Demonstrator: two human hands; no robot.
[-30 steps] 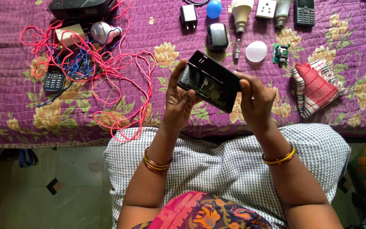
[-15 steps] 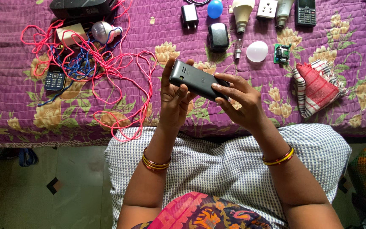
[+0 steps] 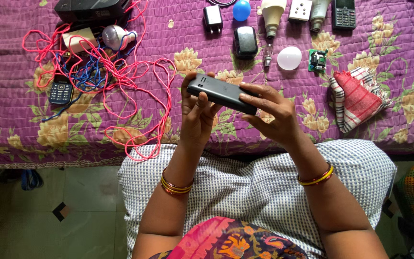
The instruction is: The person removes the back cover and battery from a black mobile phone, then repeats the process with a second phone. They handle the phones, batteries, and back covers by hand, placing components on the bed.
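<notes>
While both hands work above the edge of a purple floral bedspread, the scene reads as follows.

Held thing: a dark grey keypad mobile phone, back cover up and tilted, raised over the bedspread and touching nothing but the hands.

Left hand: the left hand wraps the phone's upper left end, fingers curled behind it and the thumb pressed on the back near the edge.

Right hand: the right hand clamps the lower right end, fingers spread along the back, thumb hidden beneath.

Doing it well: I judge that the grip should stay firm at both ends, with the thumb pressing close to the cover's seam instead of its middle, and the phone kept over the bedspread so a slipped part lands softly.

Left of the hands: a tangle of red and blue wires with a small blue keypad phone lying in it.

Beyond the hands: a black charger, a black oval case, a white bulb dome and a small green circuit board.

Right of the hands: a folded red checked cloth, well apart from the phone.
</notes>
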